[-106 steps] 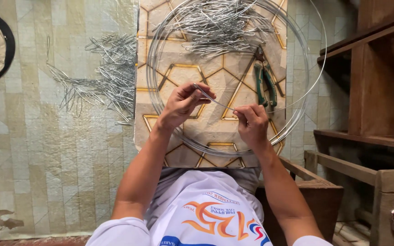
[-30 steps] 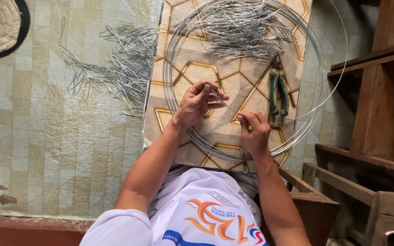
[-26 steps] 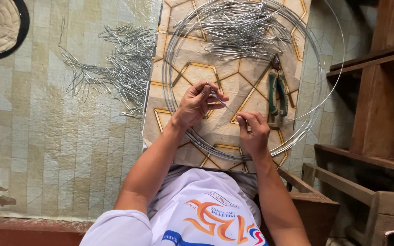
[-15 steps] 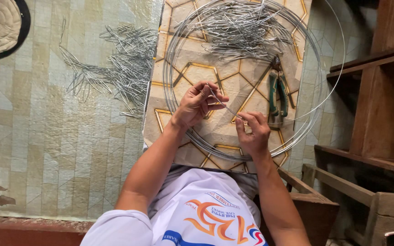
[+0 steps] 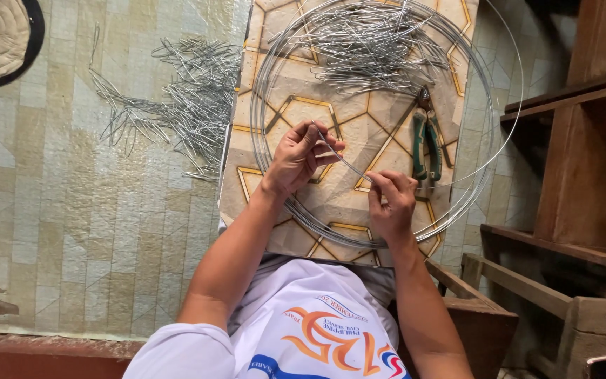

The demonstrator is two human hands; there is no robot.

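Short wire piece [image 5: 345, 163], frame centre: pinched at either end by my left hand [image 5: 301, 156] and right hand [image 5: 391, 203], over the wire coil [image 5: 275, 91]. Risk, in my judgement: springy wire slipping and pricking fingertips. Pliers [image 5: 426, 144] just right; bent-wire heap [image 5: 373, 45] above; floor mat [image 5: 289, 231] edge near; wooden shelf [image 5: 583, 161] crowds right.

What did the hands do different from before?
Hardly anything. The left hand and right hand still pinch the short wire piece between them, fingers shifting slightly. The wire coil, green pliers and both wire heaps stayed put.
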